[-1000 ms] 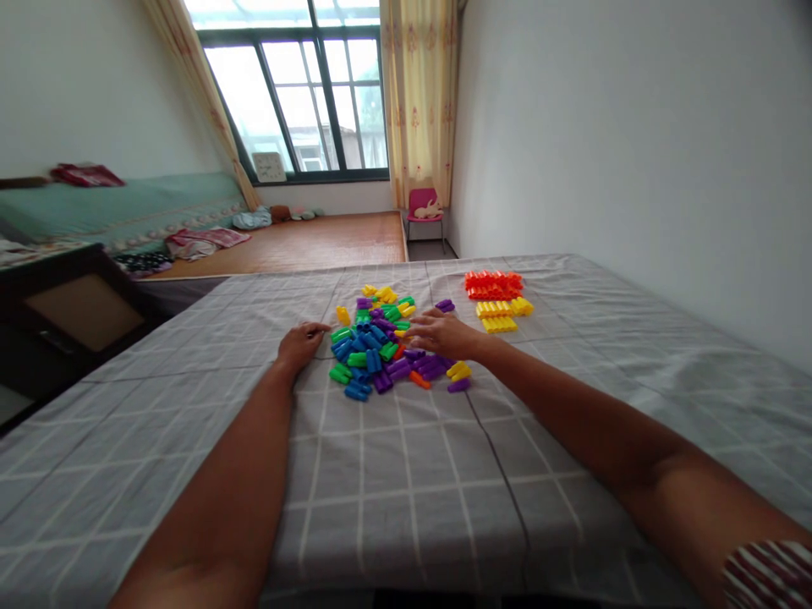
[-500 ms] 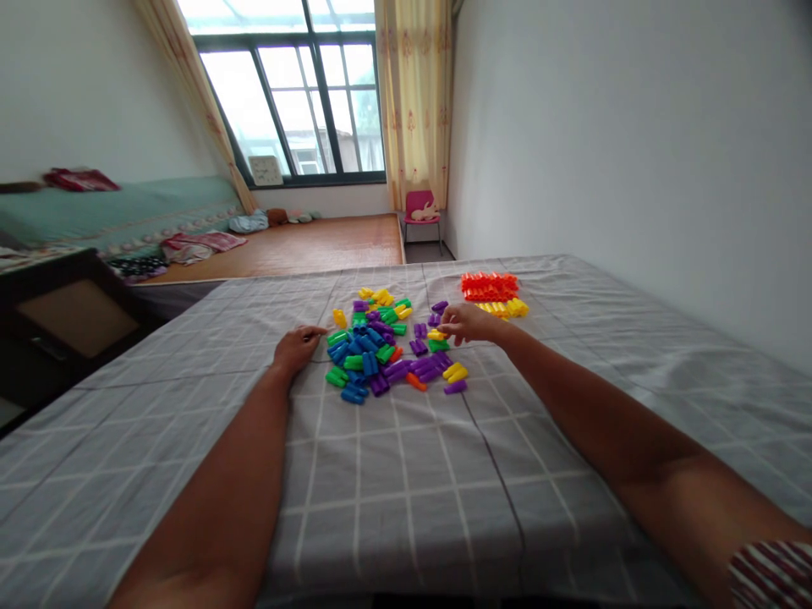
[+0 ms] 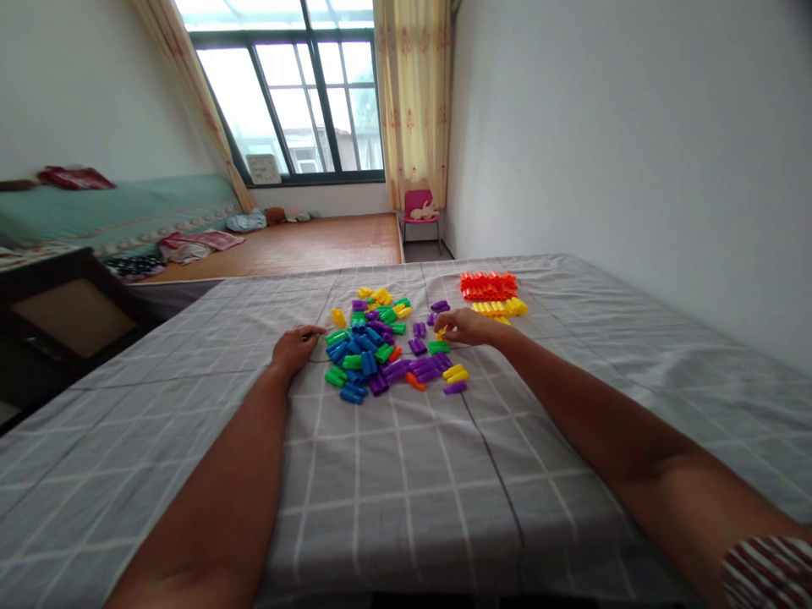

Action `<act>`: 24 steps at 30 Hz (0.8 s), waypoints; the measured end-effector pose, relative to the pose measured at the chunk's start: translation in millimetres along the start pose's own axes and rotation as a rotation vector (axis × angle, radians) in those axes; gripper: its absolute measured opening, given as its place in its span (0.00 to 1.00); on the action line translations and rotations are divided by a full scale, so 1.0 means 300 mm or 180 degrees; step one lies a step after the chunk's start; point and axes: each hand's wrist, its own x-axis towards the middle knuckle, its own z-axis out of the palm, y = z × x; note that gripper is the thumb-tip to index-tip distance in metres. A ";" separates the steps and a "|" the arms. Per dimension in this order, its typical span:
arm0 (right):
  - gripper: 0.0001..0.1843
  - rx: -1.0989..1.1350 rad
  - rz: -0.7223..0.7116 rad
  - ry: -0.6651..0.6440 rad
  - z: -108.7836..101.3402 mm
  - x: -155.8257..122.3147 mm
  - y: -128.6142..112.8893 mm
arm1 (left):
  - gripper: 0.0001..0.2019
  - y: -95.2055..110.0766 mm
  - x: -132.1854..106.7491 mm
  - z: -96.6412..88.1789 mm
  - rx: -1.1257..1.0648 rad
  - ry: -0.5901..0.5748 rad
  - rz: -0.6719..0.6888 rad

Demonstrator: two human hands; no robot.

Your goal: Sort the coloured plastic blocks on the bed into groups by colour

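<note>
My right hand (image 3: 465, 326) has its thumb and fingers pinched on a small yellow plastic block (image 3: 441, 335), just above a green block (image 3: 438, 347). Purple double-tube blocks (image 3: 417, 347) lie to its left. On the cloth at the left edge of the heap rests my left hand (image 3: 297, 348), holding nothing I can see. Its index finger stretches towards a green block (image 3: 336, 337), while the other fingers are partly hidden. Between both hands spreads the mixed heap, with blue blocks (image 3: 369, 364), a purple block (image 3: 379, 385) and an orange block (image 3: 414, 381).
Behind my right hand stand red-orange blocks (image 3: 488, 286) set in rows, with a row of yellow blocks (image 3: 488, 309) before them. A grey checked cloth (image 3: 406, 474) covers the surface. A white wall (image 3: 634, 152) runs along the right. Farther back is a pink chair (image 3: 419, 201).
My right hand has closed on the yellow block and lifted it slightly from beside the green one. My left hand stays in place.
</note>
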 end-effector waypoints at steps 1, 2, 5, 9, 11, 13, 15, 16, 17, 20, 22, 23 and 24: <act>0.14 0.0071 -0.0024 -0.0004 0.000 -0.003 -0.001 | 0.18 -0.001 0.000 0.000 0.0016 -0.0003 0.0002; 0.14 0.0125 -0.0033 -0.0001 0.000 -0.006 0.000 | 0.18 -0.001 0.001 0.000 0.0033 -0.0008 0.0003; 0.14 0.0155 0.0020 0.0018 0.003 -0.015 0.005 | 0.19 -0.003 0.002 0.000 0.0078 -0.0026 0.0001; 0.16 0.0113 0.0112 0.0083 -0.064 -0.035 0.048 | 0.19 -0.009 0.004 0.004 0.0079 -0.0023 0.0021; 0.17 -0.0038 0.0251 0.0113 -0.144 -0.065 0.103 | 0.19 -0.016 0.006 0.008 0.0071 -0.0001 0.0028; 0.18 -0.0346 0.0527 0.0083 -0.230 -0.108 0.176 | 0.19 -0.025 0.011 0.014 0.0055 0.0019 0.0041; 0.19 -0.0639 0.0869 -0.0104 -0.292 -0.154 0.252 | 0.20 -0.033 0.015 0.018 0.0051 0.0018 0.0059; 0.19 -0.0732 0.1054 -0.0258 -0.308 -0.173 0.285 | 0.20 -0.036 0.017 0.019 0.0056 0.0010 0.0069; 0.19 -0.0782 0.1221 -0.0417 -0.313 -0.187 0.312 | 0.20 -0.037 0.018 0.020 0.0069 -0.0002 0.0076; 0.18 -0.0852 0.1543 -0.0778 -0.280 -0.198 0.359 | 0.20 -0.035 0.018 0.017 0.0114 -0.0022 0.0081; 0.16 -0.0906 0.1553 -0.0851 -0.243 -0.185 0.368 | 0.20 -0.030 0.015 0.013 0.0123 -0.0024 0.0070; 0.16 -0.0933 0.1525 -0.0816 -0.228 -0.176 0.369 | 0.20 -0.028 0.013 0.012 0.0120 -0.0023 0.0066; 0.15 -0.0964 0.1498 -0.0768 -0.216 -0.167 0.369 | 0.20 -0.026 0.012 0.011 0.0113 -0.0019 0.0062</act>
